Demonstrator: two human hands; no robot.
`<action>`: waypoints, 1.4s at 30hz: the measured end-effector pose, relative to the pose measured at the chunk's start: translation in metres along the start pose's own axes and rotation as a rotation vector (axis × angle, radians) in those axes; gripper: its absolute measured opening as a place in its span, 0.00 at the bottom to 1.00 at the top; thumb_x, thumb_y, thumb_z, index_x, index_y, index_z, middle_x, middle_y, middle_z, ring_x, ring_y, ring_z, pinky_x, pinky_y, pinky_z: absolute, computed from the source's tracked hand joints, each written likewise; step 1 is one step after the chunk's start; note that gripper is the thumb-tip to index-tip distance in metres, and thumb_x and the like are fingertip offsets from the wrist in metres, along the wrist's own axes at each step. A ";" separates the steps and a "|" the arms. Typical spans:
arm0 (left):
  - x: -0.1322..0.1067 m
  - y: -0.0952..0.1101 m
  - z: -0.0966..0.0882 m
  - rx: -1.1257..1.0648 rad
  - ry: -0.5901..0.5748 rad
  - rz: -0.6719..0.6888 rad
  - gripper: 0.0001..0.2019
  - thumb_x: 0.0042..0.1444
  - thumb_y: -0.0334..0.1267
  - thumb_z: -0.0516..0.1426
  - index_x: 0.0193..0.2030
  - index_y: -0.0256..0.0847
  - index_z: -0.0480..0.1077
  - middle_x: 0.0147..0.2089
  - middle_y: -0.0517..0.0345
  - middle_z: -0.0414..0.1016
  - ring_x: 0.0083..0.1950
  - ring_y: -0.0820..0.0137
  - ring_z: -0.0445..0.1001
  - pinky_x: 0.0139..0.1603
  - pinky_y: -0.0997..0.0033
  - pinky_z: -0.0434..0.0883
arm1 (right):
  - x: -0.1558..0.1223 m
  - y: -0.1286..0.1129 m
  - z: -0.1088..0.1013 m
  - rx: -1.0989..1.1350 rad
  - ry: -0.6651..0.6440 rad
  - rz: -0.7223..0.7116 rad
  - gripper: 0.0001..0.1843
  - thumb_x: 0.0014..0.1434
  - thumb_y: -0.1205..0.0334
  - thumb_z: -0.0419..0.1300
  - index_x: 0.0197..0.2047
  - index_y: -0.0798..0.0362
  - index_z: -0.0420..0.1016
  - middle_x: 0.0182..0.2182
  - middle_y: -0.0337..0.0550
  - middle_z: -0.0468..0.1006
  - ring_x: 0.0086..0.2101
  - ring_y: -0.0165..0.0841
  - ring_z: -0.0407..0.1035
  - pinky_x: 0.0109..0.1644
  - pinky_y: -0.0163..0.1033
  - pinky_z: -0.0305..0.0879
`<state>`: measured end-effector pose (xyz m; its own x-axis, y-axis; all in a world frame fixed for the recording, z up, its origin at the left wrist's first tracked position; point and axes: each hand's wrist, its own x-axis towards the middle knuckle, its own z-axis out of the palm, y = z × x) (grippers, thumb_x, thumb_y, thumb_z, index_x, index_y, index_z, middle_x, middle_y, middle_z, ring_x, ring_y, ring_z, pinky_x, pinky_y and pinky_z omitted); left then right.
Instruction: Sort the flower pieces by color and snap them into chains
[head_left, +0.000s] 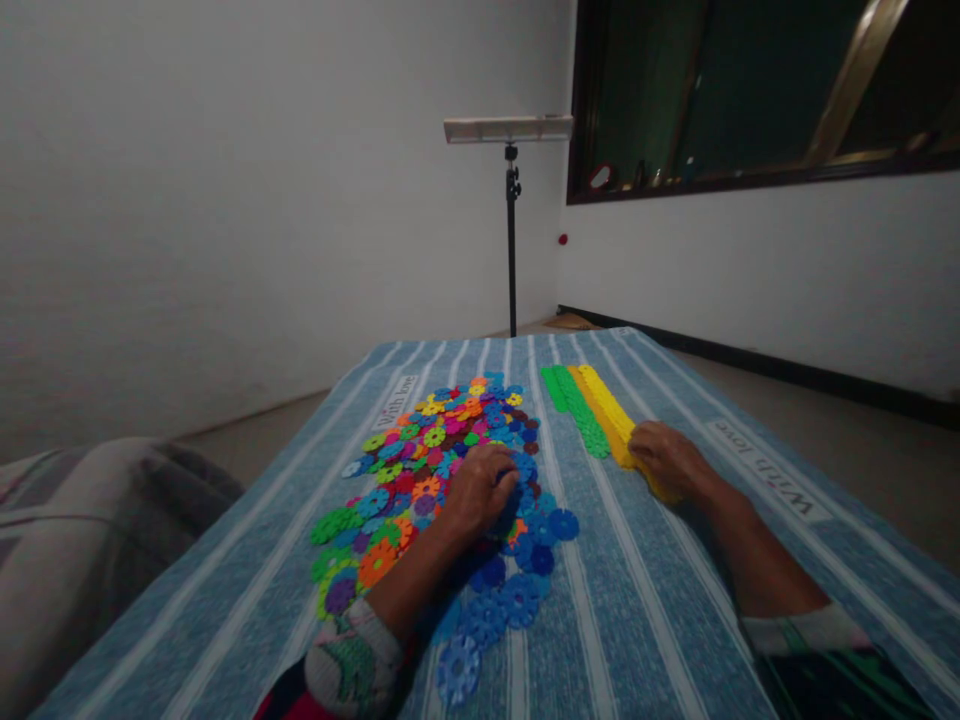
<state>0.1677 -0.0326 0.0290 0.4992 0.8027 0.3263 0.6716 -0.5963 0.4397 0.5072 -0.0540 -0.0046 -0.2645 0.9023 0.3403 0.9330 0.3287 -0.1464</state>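
A heap of flat plastic snowflake discs point(431, 460) in many colours lies on a blue striped cloth point(637, 590). My left hand point(480, 490) rests on the heap's right side, fingers curled down among blue discs; what they grip is hidden. To the right lie three neat rows of discs: a green row point(574, 405), an orange row point(592, 405) and a yellow row point(609, 405). My right hand point(667, 455) lies curled over the near end of the yellow and orange rows, fingers pressed onto them.
A light bar on a black stand point(511, 220) rises behind the cloth's far edge. A dark window point(750, 90) fills the right wall. Grey bedding point(97, 530) bulges at the left. The cloth carries printed "With love" labels point(765, 465).
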 end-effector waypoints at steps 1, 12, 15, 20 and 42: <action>-0.001 -0.003 -0.001 0.002 0.008 -0.010 0.10 0.58 0.35 0.54 0.34 0.43 0.77 0.48 0.53 0.80 0.54 0.63 0.75 0.62 0.60 0.68 | -0.001 0.001 0.001 -0.007 -0.021 -0.006 0.15 0.63 0.69 0.52 0.29 0.53 0.77 0.34 0.46 0.77 0.38 0.34 0.69 0.43 0.37 0.61; -0.010 -0.015 -0.008 0.050 0.052 -0.088 0.08 0.58 0.33 0.55 0.33 0.42 0.77 0.44 0.52 0.79 0.52 0.63 0.74 0.59 0.60 0.68 | -0.005 -0.007 0.009 -0.145 -0.044 0.070 0.18 0.63 0.70 0.50 0.26 0.55 0.76 0.32 0.48 0.77 0.35 0.34 0.70 0.38 0.37 0.58; -0.014 -0.013 -0.007 0.076 0.017 -0.102 0.09 0.59 0.33 0.54 0.34 0.41 0.77 0.43 0.52 0.79 0.52 0.64 0.74 0.58 0.62 0.68 | -0.009 -0.006 0.014 -0.132 0.002 0.073 0.19 0.64 0.68 0.48 0.26 0.54 0.75 0.31 0.48 0.77 0.33 0.35 0.70 0.36 0.38 0.58; -0.015 -0.016 -0.009 0.126 -0.002 -0.118 0.10 0.59 0.33 0.54 0.33 0.41 0.77 0.41 0.53 0.79 0.49 0.65 0.74 0.57 0.64 0.67 | -0.010 -0.015 0.018 -0.067 0.076 0.040 0.19 0.64 0.66 0.47 0.29 0.53 0.76 0.31 0.49 0.78 0.33 0.38 0.71 0.35 0.39 0.59; -0.013 -0.142 -0.090 0.388 -0.045 -0.664 0.19 0.53 0.29 0.57 0.50 0.43 0.79 0.54 0.51 0.81 0.57 0.60 0.76 0.53 0.70 0.71 | -0.008 -0.062 0.048 -0.100 0.179 -0.244 0.15 0.67 0.67 0.50 0.33 0.52 0.76 0.28 0.42 0.76 0.30 0.33 0.70 0.35 0.36 0.57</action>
<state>0.0168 0.0412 0.0375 -0.0597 0.9965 0.0587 0.9780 0.0466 0.2033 0.4397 -0.0687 -0.0424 -0.4448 0.7338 0.5135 0.8689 0.4926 0.0487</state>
